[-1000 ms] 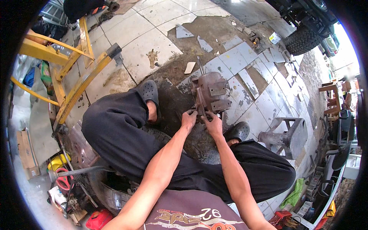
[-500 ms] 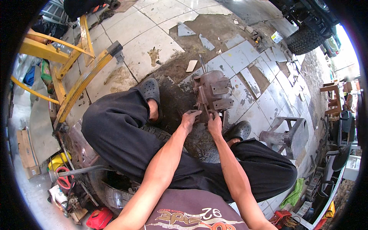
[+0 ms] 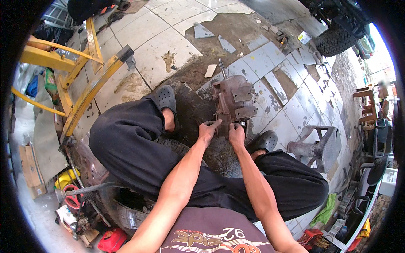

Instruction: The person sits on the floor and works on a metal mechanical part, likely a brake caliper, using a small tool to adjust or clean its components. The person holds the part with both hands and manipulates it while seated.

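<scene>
A brown, grimy gearbox (image 3: 234,97) stands on the dirty floor between my legs. A bare metal shaft (image 3: 222,68) sticks out of its far end, and flat brackets show on its right side. My left hand (image 3: 207,131) grips the left side of its near end, with thumb and fingers against the metal. Just to the right, at the same near end, my right hand (image 3: 236,134) is closed with the fingertips pinched together. Whatever those fingertips hold is too small and hidden to make out. A small shiny round part (image 3: 242,124) shows beside the right hand.
A grey plastic stool (image 3: 318,147) lies tipped at the right. Yellow metal frame legs (image 3: 90,97) stand at the left. Broken tiles (image 3: 276,90) cover the floor ahead, and a vehicle tyre (image 3: 336,42) is at the far right. A red container (image 3: 112,239) sits at lower left.
My right thumb has drawn back from the gearbox's near end, and the right fingers have bunched closer together. My left hand has barely moved. The gearbox stays in place.
</scene>
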Demonstrator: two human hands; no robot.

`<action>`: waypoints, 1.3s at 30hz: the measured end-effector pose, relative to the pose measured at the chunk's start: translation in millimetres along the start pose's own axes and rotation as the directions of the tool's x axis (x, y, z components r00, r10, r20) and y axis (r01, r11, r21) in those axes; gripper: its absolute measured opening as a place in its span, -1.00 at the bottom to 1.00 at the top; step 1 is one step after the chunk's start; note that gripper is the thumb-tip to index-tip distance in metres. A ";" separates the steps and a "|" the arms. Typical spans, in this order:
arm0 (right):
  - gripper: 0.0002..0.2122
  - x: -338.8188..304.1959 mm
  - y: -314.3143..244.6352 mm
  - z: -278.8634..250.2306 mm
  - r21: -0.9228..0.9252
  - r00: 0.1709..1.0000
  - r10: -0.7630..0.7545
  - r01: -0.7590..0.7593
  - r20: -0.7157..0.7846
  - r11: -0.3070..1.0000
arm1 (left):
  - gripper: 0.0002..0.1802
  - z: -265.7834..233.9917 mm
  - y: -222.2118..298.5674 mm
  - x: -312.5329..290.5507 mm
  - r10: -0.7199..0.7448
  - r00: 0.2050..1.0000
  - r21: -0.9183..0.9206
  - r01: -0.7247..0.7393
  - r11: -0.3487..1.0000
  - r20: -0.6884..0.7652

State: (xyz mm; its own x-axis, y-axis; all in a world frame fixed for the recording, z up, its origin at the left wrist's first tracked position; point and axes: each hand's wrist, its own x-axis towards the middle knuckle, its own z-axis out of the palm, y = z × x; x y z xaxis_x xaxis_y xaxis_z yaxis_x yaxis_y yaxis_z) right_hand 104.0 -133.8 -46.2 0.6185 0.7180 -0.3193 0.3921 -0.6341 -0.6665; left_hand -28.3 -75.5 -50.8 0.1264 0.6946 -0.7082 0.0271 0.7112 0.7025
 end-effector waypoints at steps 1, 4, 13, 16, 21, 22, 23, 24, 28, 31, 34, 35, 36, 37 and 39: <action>-0.67 0.8 -0.2 -0.8 -0.016 1.000 0.005 -0.004 0.003 1.000 | -0.71 -1.0 -3.0 2.8 0.006 1.000 -0.078 -0.005 0.997 0.024; -0.67 -0.2 -2.3 -0.3 -0.042 1.000 -0.007 0.006 -0.015 0.999 | -0.66 -5.5 -10.3 9.6 0.027 0.997 -0.218 -0.011 0.976 0.072; -0.71 -8.0 -3.4 0.2 0.034 0.997 -0.052 0.054 -0.062 0.998 | -0.57 -5.9 -15.9 13.4 -0.085 0.962 -0.148 0.126 0.981 0.258; -0.72 -16.6 -15.0 -2.1 0.078 0.995 -0.089 0.092 -0.047 0.993 | -0.55 -5.9 -18.6 16.2 -0.065 0.970 -0.112 0.093 0.989 0.236; -0.75 -21.3 -22.8 -5.3 0.137 0.993 -0.113 0.114 -0.020 0.984 | -0.44 -3.9 -3.2 3.8 -0.104 0.969 -0.068 0.122 0.990 0.223; -0.76 -19.7 -20.9 -3.3 0.147 0.990 -0.136 0.138 -0.023 0.980 | -0.43 -2.7 -0.1 2.7 -0.088 0.974 -0.039 0.098 0.994 0.211; -0.77 -19.6 -21.8 -2.5 0.157 0.987 -0.160 0.162 -0.023 0.974 | -0.41 -2.3 1.5 3.5 -0.071 0.978 -0.012 0.075 0.997 0.196; -0.78 -20.2 -22.1 -2.0 0.178 0.984 -0.177 0.175 -0.004 0.968 | -0.40 -1.9 2.5 3.5 -0.054 0.982 0.016 0.052 0.999 0.182; -0.80 -27.1 -29.2 3.3 0.237 0.974 -0.224 0.210 0.031 0.948 | -0.31 -1.0 -5.3 7.6 0.134 0.991 0.185 -0.134 0.974 0.011; -0.76 -31.1 -32.6 6.4 0.218 0.975 -0.217 0.200 0.055 0.955 | -0.28 -6.1 -17.1 19.7 0.242 0.970 0.277 -0.224 0.934 -0.034; -0.76 -22.5 -19.3 8.3 0.196 0.979 -0.196 0.182 0.055 0.964 | -0.32 6.5 -12.0 8.7 0.350 0.935 0.297 -0.321 0.899 -0.049; -0.75 -19.4 -18.5 10.2 0.212 0.974 -0.213 0.194 0.074 0.958 | -0.35 6.9 -13.1 10.2 0.383 0.920 0.312 -0.342 0.887 -0.080; -0.74 -17.4 -17.3 11.9 0.227 0.969 -0.230 0.205 0.093 0.952 | -0.38 6.5 -14.2 11.6 0.416 0.903 0.327 -0.362 0.873 -0.111; -0.72 -16.7 -15.1 12.4 0.254 0.966 -0.223 0.185 0.128 0.949 | -0.39 4.5 -15.2 12.9 0.394 0.913 0.301 -0.348 0.888 -0.106; -0.69 -19.3 -20.3 6.7 0.302 0.959 -0.201 0.134 0.202 0.944 | -0.42 0.1 -9.1 9.6 0.344 0.934 0.250 -0.313 0.916 -0.092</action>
State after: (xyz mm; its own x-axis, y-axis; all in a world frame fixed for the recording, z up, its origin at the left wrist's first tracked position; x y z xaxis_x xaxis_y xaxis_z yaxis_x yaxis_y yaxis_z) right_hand 79.5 -132.8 -31.0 0.3767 0.8736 -0.3080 0.2475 -0.4153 -0.8754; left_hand -27.2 -75.2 -64.0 0.0360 0.9039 -0.4262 0.2329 0.4072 0.8832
